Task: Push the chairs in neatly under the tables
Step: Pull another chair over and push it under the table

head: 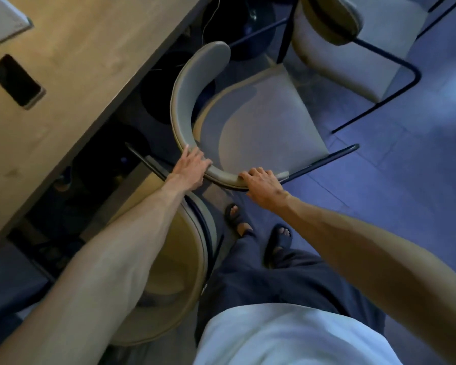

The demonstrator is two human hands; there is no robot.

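Observation:
A beige chair [261, 122] with a curved backrest [179, 101] and black metal legs stands on the floor, its seat wholly out from under the wooden table [71, 83] at the left. My left hand [191, 167] grips the curved backrest near its lower bend. My right hand [261, 183] holds the same backrest a little farther right, fingers curled over its top edge. A second beige chair [174, 259] sits below my left arm, its seat partly under the table. A third chair [348, 43] stands at the upper right.
A dark phone [16, 80] and a white object [3, 17] lie on the table. A thin cable [211, 14] hangs by the table's edge. My sandalled feet [258, 233] stand on the tiled floor just behind the held chair.

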